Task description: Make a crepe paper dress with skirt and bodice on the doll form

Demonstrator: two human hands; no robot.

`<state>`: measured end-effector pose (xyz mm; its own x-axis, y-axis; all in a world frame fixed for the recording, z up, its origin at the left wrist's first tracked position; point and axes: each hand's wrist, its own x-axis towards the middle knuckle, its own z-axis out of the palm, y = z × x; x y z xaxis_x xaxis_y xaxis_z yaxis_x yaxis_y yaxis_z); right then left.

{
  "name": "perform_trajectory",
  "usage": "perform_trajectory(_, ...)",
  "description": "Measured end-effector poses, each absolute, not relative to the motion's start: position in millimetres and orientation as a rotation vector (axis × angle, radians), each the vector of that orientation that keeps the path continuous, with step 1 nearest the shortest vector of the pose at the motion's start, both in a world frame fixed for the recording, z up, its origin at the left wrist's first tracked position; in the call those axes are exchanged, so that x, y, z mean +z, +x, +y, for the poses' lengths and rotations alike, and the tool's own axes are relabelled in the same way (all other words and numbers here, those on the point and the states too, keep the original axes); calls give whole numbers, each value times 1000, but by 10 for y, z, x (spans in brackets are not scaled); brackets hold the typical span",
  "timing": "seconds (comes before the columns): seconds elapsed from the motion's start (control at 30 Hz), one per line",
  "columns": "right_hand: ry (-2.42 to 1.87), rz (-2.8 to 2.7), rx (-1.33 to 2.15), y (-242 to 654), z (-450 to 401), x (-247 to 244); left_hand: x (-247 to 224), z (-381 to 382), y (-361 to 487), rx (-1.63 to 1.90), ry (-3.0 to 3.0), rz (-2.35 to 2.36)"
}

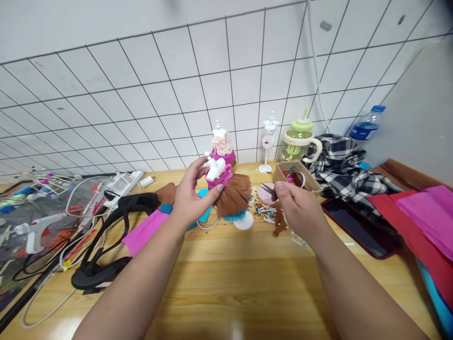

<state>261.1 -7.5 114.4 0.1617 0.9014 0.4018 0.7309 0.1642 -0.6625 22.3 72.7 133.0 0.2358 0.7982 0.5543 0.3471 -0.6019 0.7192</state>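
Observation:
My left hand (196, 193) is wrapped round a small white dress form (216, 167), tilted toward the right. The form wears a magenta paper bodice (221, 177) and a brown pleated paper skirt (233, 194), with blue frill at the hem. Its round white base (244, 221) points down toward the table. My right hand (300, 208) pinches a dark, pointed two-pronged tool (269, 191); my fingers hide its rear part. The prongs are to the right of the skirt, apart from it, over a pink round disc (265, 194).
Behind stand a dressed form (222, 141), a bare white form (270, 137) and a green cup (296, 141). A cardboard box (314, 186), phone (361, 229) and coloured paper (399, 217) lie right. Paper scraps (271, 215) litter the middle. Left are black headgear (95, 264) and a glue gun (38, 231).

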Motion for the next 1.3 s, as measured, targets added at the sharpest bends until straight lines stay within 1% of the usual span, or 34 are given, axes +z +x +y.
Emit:
perform_trajectory(0.17, -1605, -1604, 209, 2678, -105, 1209, 1345, 1047, 276, 1202, 2223, 1028)
perform_trajectory(0.37, -1773, -1743, 239, 2765, -113, 1220, 1248, 1280, 198, 1112, 1803, 857)
perform_trajectory(0.53, -1976, -2069, 326, 2801, -63, 1051, 1320, 1305, 131, 1092, 1753, 839)
perform_trajectory(0.63, -1999, -2229, 408, 2737, -26, 939, 1361, 1286, 174, 1039, 1572, 783)
perform_trajectory(0.77, -2031, -2271, 448, 2622, 4, 885, 1325, 1294, 244, 1099, 1421, 729)
perform_trajectory(0.9, -2104, -2313, 589, 2588, 32, 889, 1267, 1281, 277, 1126, 1445, 680)
perform_trajectory(1.07, -2179, -2316, 637, 2616, 65, 863, 1258, 1280, 347, 1154, 1509, 614)
perform_trajectory(1.3, -2133, -2324, 629, 2623, 44, 876, 1233, 1496, 439, 1172, 1538, 748)
